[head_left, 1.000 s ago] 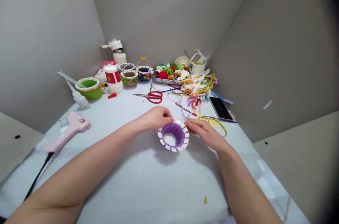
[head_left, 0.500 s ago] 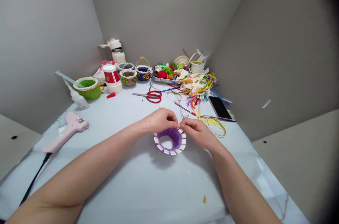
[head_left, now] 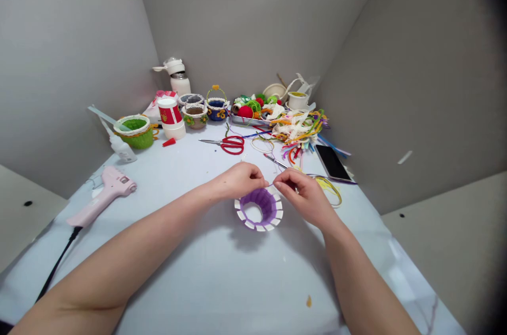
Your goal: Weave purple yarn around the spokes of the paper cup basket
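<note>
A white cup (head_left: 279, 213) with a slit, flared rim and purple yarn (head_left: 261, 203) woven around its inside is between my hands, its opening towards me. My left hand (head_left: 246, 179) is closed at the cup's far rim; its fingertips are partly hidden. Just right of it, my right hand (head_left: 301, 191) pinches a thin purple strand, which runs across the short gap between the two hands. Behind the right hand lie a pen (head_left: 274, 160) and a yellow loop of cord (head_left: 336, 195), both partly covered.
Red-handled scissors (head_left: 233, 145) lie ahead. A pink glue gun (head_left: 101, 195) and a glue bottle (head_left: 122, 149) are at left. Small decorated baskets (head_left: 195, 117) stand at the back, beside a tray (head_left: 249, 121) of yarn. A phone (head_left: 332, 162) rests at right.
My right hand has moved slightly right, away from the cup's rim, drawing the purple strand out between the hands. My left hand stays at the rim. The whole view has shifted a little.
</note>
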Action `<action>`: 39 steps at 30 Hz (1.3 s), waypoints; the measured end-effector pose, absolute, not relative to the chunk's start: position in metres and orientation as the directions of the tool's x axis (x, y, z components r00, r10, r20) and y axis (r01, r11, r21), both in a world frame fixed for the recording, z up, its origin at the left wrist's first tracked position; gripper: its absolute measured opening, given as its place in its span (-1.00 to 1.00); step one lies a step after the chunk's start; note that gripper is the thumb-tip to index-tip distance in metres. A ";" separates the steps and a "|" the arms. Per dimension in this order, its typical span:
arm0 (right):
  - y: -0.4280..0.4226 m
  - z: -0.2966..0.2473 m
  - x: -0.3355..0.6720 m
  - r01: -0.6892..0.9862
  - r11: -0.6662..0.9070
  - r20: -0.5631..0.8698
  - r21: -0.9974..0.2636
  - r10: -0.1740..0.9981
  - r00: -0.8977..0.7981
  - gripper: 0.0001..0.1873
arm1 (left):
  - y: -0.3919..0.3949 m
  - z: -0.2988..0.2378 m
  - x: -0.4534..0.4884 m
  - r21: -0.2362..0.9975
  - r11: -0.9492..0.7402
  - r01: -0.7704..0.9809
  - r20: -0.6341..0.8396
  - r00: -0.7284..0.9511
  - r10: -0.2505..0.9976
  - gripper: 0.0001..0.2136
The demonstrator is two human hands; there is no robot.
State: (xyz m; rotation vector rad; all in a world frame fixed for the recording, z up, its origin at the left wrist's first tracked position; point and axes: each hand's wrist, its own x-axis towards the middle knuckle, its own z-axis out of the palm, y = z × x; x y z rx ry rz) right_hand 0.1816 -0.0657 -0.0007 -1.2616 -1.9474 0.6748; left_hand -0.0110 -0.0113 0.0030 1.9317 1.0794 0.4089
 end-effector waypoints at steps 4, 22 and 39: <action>-0.072 0.006 0.182 0.549 0.450 0.293 -0.705 0.889 -0.353 -0.85 | -0.012 0.003 -0.011 0.801 -0.258 0.540 -0.116 0.564 0.818 -0.72; -0.066 -0.007 0.195 0.474 0.188 0.001 -0.860 0.930 -0.367 -0.69 | -0.014 0.014 -0.016 0.780 -0.196 0.594 -0.173 0.506 0.845 -0.79; -0.059 -0.010 0.202 0.512 0.236 0.034 -0.826 0.927 -0.373 -0.71 | -0.011 0.004 -0.011 0.865 -0.181 0.467 -0.139 0.571 0.809 -0.74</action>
